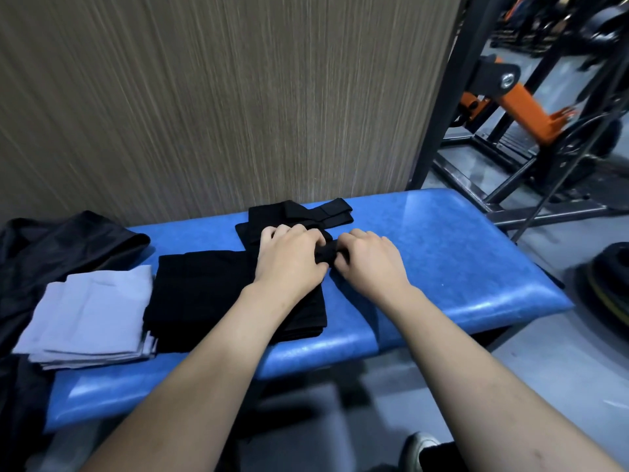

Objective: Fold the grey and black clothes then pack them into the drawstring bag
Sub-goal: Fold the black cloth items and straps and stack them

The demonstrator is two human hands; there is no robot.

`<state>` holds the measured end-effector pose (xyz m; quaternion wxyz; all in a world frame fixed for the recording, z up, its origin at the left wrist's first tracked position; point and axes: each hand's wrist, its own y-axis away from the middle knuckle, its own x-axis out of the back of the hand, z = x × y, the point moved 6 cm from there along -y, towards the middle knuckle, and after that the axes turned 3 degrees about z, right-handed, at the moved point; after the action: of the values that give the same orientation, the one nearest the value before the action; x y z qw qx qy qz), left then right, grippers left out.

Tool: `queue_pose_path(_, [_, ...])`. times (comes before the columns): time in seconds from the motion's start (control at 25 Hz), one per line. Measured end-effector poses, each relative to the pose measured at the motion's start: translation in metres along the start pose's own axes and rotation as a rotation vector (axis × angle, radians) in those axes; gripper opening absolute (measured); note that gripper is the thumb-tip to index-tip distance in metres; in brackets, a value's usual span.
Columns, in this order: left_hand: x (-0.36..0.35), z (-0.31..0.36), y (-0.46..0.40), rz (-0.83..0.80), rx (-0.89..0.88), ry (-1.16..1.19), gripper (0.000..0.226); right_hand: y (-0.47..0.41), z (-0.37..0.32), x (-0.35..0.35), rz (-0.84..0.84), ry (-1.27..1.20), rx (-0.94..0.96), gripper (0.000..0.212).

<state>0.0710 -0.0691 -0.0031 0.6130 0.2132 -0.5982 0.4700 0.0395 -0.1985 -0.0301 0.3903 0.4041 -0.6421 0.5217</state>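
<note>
On the blue padded bench (442, 253) lies a small black garment (292, 214) with its straps spread toward the back. My left hand (289, 257) and my right hand (367, 260) meet over its near part, and both grip a narrow black fold of it between them. A folded black garment (204, 294) lies just left of my hands, partly under my left wrist. A folded grey garment (88, 315) sits further left. The dark drawstring bag (64, 247) lies crumpled at the bench's far left.
A wood-grain wall panel (221, 97) stands right behind the bench. Black and orange gym equipment (520, 107) fills the right background. A weight plate (609, 284) lies on the floor at right. A shoe (418, 451) shows at the bottom.
</note>
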Motion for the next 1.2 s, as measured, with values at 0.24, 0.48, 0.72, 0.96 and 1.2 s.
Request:
queue_pose_path(0.24, [-0.008, 0.044, -0.002, -0.027, -0.084, 0.027, 0.024, 0.026, 0.047, 0.035, 0.062, -0.089, -0.068, 0.014])
queue_pose_path(0.48, [-0.015, 0.088, -0.006, -0.058, -0.112, 0.158, 0.019, 0.048, 0.083, 0.062, 0.187, -0.134, -0.113, 0.013])
queue_pose_path(0.72, [-0.021, 0.11, -0.015, -0.087, 0.007, 0.523, 0.013, 0.062, 0.124, 0.073, 0.243, -0.565, -0.288, 0.02])
queue_pose_path(0.96, [-0.036, 0.097, -0.044, 0.004, 0.17, 0.982, 0.026, 0.074, 0.146, 0.032, -0.099, -0.822, -0.508, 0.03])
queue_pose_path(1.2, [-0.048, 0.126, -0.057, -0.121, 0.029, 1.1, 0.013, 0.058, 0.113, 0.018, -0.224, -0.314, -0.17, 0.045])
